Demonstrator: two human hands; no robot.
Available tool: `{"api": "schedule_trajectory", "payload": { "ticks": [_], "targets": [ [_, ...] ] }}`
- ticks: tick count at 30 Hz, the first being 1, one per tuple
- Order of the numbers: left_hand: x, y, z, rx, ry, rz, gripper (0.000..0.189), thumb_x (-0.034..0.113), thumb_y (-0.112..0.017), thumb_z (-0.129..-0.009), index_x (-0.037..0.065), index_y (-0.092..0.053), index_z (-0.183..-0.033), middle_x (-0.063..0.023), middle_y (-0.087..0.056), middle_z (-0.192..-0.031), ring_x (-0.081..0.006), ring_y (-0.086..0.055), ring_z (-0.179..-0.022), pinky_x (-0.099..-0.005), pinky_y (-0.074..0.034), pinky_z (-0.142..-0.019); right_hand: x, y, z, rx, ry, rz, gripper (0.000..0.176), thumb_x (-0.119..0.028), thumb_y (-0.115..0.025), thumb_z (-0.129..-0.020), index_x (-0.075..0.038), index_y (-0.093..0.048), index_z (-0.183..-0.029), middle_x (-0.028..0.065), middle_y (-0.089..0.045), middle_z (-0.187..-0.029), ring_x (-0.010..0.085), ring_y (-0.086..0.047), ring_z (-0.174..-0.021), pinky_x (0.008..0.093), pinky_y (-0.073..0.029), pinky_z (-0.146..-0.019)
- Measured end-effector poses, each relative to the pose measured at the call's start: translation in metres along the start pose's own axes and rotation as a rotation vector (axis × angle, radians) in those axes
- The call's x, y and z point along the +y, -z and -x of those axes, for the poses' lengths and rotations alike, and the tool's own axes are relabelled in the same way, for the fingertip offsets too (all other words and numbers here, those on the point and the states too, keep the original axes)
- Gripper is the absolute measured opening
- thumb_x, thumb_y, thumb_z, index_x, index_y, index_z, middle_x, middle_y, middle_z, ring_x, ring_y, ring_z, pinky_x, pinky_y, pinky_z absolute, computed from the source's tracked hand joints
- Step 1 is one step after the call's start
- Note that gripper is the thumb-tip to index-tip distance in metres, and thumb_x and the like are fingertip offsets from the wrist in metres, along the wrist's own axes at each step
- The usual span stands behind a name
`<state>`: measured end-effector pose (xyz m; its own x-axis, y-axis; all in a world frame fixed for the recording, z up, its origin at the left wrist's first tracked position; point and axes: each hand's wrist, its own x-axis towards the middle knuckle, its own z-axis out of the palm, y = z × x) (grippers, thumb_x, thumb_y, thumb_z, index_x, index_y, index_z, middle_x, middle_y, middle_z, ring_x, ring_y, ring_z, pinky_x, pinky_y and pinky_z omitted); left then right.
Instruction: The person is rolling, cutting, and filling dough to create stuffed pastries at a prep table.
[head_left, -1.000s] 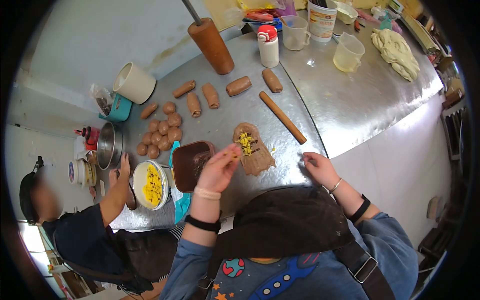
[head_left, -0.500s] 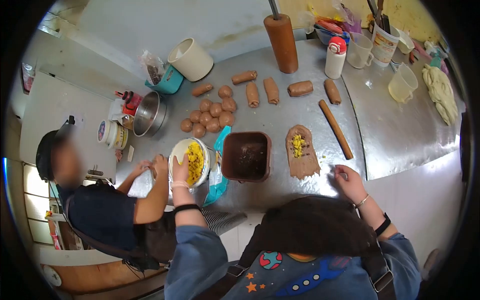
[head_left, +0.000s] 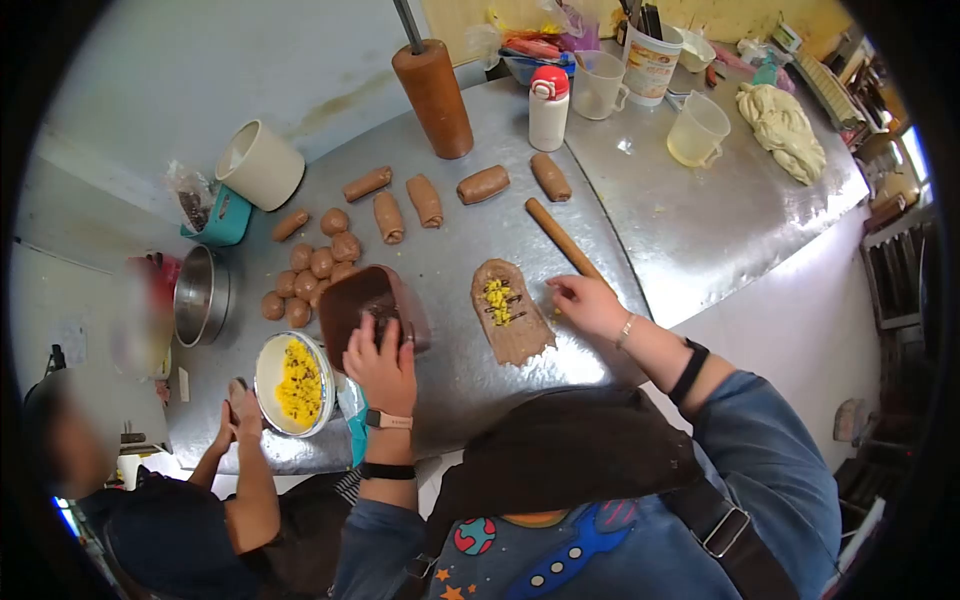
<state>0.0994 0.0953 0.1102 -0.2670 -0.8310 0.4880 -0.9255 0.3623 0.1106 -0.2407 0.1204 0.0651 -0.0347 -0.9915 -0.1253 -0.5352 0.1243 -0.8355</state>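
Note:
My left hand [head_left: 382, 362] is over the near edge of a brown square tub [head_left: 338, 312], its fingers apart and reaching down inside; dark contents show beyond the fingertips. Beside the tub stands a white bucket [head_left: 262, 385] with yellow filling with dark bits [head_left: 299, 385]. My right hand [head_left: 588, 303] is just right of a flattened piece of brown dough [head_left: 516, 340], fingers loosely bent and nothing visible in them. Yellow crumbs and thin dark sticks lie on the dough. A wooden rolling pin [head_left: 562, 238] rests behind my right hand.
Brown dough balls [head_left: 322, 262] and several dough rolls [head_left: 425, 202] lie farther back. A co-worker's hands [head_left: 240, 408] hold a dough piece at left. A white bottle [head_left: 548, 115], measuring jug [head_left: 697, 132], pale dough [head_left: 782, 130] and metal bowl [head_left: 201, 296] stand around.
My left hand has left the yellow filling and moved right into the brown tub. My right hand has come closer to the flattened dough. The view has shifted to the right.

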Motion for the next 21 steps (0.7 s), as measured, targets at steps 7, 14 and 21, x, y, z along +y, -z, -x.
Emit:
{"api": "schedule_trajectory", "payload": {
  "ticks": [7,14,21],
  "targets": [
    [0.047,-0.077,-0.018,-0.292,0.044,0.689,0.021,0.015,-0.06,-0.089,0.003,-0.063,-0.106,-0.0159,-0.061,-0.103,-0.0309,-0.06,-0.091,-0.0397,-0.048,-0.082,0.01,-0.026,-0.103,-0.086,0.055,0.16,0.031,-0.018,-0.061,-0.083,-0.004,-0.068,-0.11,0.0177,-0.069,-0.091,0.0308,-0.067,-0.087,0.038,-0.052,-0.081],
    [0.054,-0.176,-0.06,-0.536,0.175,0.412,0.023,0.018,-0.062,-0.088,0.006,-0.064,-0.107,-0.0179,-0.061,-0.099,-0.0368,-0.058,-0.095,-0.0433,-0.046,-0.087,0.017,-0.055,-0.155,-0.309,0.353,0.355,0.023,-0.024,-0.071,-0.079,-0.007,-0.068,-0.093,0.0145,-0.068,-0.084,0.0319,-0.065,-0.08,0.0394,-0.051,-0.075],
    [0.048,-0.181,-0.071,-0.474,0.147,0.592,0.017,0.011,-0.061,-0.085,0.005,-0.063,-0.101,-0.0196,-0.064,-0.086,-0.0377,-0.062,-0.081,-0.0437,-0.05,-0.073,0.018,-0.04,-0.152,-0.409,0.335,-0.019,0.012,-0.01,-0.065,-0.08,-0.004,-0.064,-0.09,0.0172,-0.065,-0.083,0.0353,-0.063,-0.079,0.0416,-0.051,-0.072]
  ]
}}
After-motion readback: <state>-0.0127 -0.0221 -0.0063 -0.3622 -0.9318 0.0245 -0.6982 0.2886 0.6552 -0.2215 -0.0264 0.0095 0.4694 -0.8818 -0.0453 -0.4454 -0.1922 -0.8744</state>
